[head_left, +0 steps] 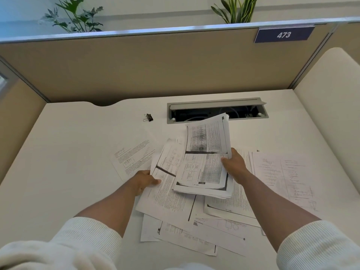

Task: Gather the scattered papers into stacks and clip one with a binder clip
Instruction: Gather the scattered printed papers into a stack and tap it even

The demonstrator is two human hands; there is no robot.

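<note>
The thick sheaf of printed pages is in my right hand, thumb on top and fingers underneath, pinched along its right edge and lifted off the desk, its far end tilting up toward the cable tray. My left hand is closed on the left edge of a second, thinner bundle that slants beneath the first, thumb pressed on its face. More loose sheets lie under and around both: one with diagrams to the left, a wide spread of handwritten-looking notes to the right, and several overlapping pages near me. The black binder clip sits alone on the far left of the papers, well apart from them, untouched. I judge I'm mid-gathering, with no stack squared yet; next I should bring the two bundles together, tap their edges even on the desk, then sweep in the strays before reaching for the clip. The white desk is smooth, so sheets may slide. An open grey cable tray is set into its far side, tan partition panels enclose it, a sign reads 473, and leafy plants stand behind.
</note>
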